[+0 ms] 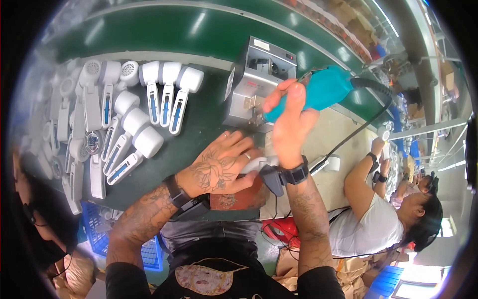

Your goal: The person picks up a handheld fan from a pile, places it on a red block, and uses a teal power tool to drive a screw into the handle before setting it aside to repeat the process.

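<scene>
My right hand (pixel 291 119) grips a teal electric screwdriver (pixel 326 89), a black cable running from its back end. The tool lies tilted, its tip close against the front of a grey box-shaped screw feeder (pixel 264 74). Whether the tip touches the feeder I cannot tell. My left hand (pixel 221 164), fingers bent, holds down a white handheld unit (pixel 255 165) over a reddish-brown pad (pixel 229 201). My fingers and right wrist hide most of that unit. Both wrists wear black bands with small dark devices.
Many white round-headed handheld units (pixel 132 134), some with blue strips in their handles, crowd the green table's left side. Another white unit (pixel 328 163) lies on the right. A co-worker (pixel 373 219) sits at right. Below the table are a blue crate (pixel 149 254) and red object (pixel 281 231).
</scene>
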{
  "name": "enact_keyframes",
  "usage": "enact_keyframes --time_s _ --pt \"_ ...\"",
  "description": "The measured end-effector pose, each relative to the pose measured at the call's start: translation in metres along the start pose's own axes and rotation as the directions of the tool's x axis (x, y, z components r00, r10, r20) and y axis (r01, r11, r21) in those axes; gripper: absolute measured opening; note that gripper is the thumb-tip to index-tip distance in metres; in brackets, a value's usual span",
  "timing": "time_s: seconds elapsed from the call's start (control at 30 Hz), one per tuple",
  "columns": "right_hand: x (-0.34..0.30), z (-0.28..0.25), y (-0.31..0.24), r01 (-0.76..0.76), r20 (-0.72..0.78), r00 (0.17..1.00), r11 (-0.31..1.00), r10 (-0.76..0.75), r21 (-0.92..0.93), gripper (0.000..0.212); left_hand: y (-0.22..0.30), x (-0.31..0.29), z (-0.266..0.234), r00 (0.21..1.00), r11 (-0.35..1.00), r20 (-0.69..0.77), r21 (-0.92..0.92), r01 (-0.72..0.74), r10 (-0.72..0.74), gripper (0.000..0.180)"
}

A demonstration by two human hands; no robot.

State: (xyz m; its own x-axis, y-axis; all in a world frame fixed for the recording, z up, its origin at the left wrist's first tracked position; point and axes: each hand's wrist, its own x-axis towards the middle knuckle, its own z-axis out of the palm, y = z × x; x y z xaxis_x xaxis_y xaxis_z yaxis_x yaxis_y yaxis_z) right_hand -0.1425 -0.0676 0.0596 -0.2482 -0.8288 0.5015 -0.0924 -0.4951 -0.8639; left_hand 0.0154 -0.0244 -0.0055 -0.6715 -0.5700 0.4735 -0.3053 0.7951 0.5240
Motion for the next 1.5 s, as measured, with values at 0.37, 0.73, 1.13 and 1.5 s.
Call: enact_keyframes --time_s 0.37,0.73,1.13,1.5 --pt "-0.07 -0.051 -0.055 -0.135 0.037 0.99 0.991 0.135 0.007 0.074 0.0 0.004 -0.007 0.997 1.0 0.08 0.01 -0.001 0.0 0.035" --pt "-0.087 -0.06 -0.036 -0.166 0.042 0.986 0.986 0.164 0.033 0.069 0.005 0.004 -0.005 0.993 0.999 0.116 -0.001 0.033 -0.033 0.035" --pt "-0.093 -0.062 -0.028 -0.141 0.029 0.99 0.981 0.139 0.136 0.048 0.004 0.012 -0.003 0.996 0.999 0.084 0.038 0.015 -0.018 0.036" --pt "-0.117 -0.1 -0.098 0.117 -0.3 0.953 0.877 0.031 0.465 0.06 0.044 -0.046 -0.059 0.998 0.992 0.063 -0.117 0.036 -0.029 0.043"
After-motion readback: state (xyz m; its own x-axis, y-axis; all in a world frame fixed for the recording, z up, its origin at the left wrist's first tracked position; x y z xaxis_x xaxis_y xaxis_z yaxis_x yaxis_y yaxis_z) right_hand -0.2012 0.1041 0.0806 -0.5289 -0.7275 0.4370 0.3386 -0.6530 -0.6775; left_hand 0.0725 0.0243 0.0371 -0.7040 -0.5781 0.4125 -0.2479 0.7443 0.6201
